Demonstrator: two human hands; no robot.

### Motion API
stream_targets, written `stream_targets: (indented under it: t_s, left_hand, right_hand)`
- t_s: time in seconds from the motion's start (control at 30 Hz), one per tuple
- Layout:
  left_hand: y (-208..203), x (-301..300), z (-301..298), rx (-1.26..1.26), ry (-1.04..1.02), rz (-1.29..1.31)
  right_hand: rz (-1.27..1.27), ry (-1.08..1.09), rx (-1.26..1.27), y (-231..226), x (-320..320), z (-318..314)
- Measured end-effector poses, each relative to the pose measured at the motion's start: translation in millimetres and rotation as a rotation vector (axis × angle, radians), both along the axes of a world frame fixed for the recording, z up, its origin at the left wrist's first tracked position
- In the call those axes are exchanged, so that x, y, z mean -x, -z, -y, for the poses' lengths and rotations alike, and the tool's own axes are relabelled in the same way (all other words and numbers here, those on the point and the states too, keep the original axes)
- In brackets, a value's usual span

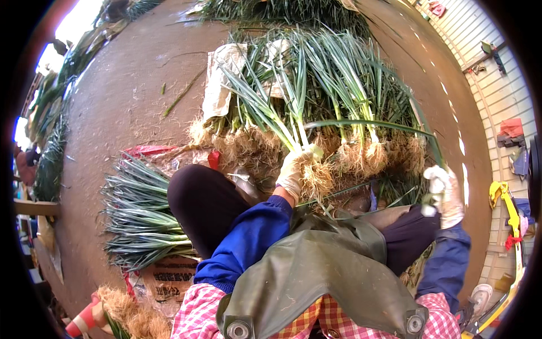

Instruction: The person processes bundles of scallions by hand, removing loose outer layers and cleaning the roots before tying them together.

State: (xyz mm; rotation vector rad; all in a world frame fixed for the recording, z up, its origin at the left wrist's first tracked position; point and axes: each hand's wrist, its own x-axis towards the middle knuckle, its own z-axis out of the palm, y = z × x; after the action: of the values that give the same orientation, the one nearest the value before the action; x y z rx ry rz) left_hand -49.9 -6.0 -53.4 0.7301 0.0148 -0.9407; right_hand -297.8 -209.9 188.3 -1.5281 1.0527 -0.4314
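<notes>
Brown floor (pixel 130 96), pale brick-like surface (pixel 497 79) at the right; we see a row of rooted stalks (pixel 361 85) on the floor ahead and a leafy bundle (pixel 147 209) beside the left knee. Our held green onions (pixel 287 135) are in front of the body, above the near edge of that row, leaves up and away, roots (pixel 318 182) hanging toward us. Our gloved left hand (pixel 292 174) is wrapped around the pale stem bases, just above the roots. Our gloved right hand (pixel 443 195) is blurred, fingers curled; a long bent leaf (pixel 367 122) runs to it, perhaps pinched, but we cannot tell for sure. Handling, our judgement: light; bases firm, likely a bit slick where the skin is bare; leaves floppy, easy to crease or tear; roots soft and tangly, apt to snag. We'd best hold at the white bases, closing gently, and take loose leaves low down, not by the tips.
</notes>
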Motion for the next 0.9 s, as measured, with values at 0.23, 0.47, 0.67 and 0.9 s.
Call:
stream_targets:
  t_s: [0.23,0.47,0.67,0.9]
  left_hand:
    - [1,9,15,-0.064,0.018,-0.015]
    - [-8,10,9,-0.111,0.033,-0.066]
    - [-30,5,0,0.026,0.083,-0.426]
    - [-13,10,13,0.107,0.086,-0.245]
  right_hand:
    - [-0.999,-0.206,0.804,39,79,90]
    - [-0.116,-0.729,0.176,159,-175,-53]
    - [-0.113,-0.613,0.691,196,-180,-54]
    - [0.387,-0.721,0.29,171,-129,-93]
